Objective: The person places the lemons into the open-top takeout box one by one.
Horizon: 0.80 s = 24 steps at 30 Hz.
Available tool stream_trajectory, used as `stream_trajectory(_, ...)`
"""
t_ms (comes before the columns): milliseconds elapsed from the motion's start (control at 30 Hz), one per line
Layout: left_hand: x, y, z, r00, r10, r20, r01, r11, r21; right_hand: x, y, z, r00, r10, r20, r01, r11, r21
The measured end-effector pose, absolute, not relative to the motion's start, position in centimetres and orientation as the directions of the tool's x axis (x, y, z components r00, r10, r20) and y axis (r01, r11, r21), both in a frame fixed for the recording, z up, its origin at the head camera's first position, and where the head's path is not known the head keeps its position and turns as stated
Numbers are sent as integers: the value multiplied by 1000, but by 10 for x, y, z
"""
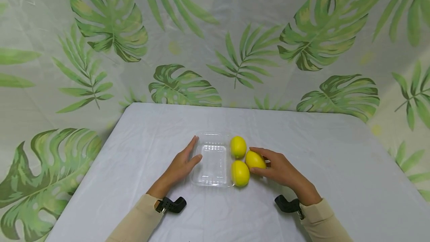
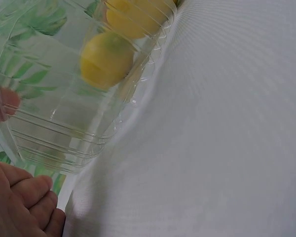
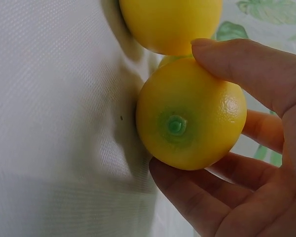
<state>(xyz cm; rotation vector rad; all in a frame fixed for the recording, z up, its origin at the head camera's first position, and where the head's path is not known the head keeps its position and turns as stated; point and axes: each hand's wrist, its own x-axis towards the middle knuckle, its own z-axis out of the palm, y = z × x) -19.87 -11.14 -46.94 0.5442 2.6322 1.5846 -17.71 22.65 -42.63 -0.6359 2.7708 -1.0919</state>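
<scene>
Two lemons (image 1: 238, 147) sat right by the clear container (image 1: 214, 167), and the third lemon (image 1: 254, 160) was just right of them, seemingly resting on the white cloth (image 1: 336, 160). The right hand (image 1: 277, 165) had it pinched, thumb opposite fingers — looked like the grasping step to me. The left hand (image 1: 183, 164) lay along the container's left side, thumb spread from fingers, probably steadying it. Next move called for a snug hold and clean lift, I'd say — no bumping the neighbours.
</scene>
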Motion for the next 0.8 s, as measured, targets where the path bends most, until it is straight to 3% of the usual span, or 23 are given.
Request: stream_trajectory(800, -199, -113, -469, -944, 290, 154, 275, 443, 853, -175, 226, -409, -897, -394, 202, -427, 649, -630)
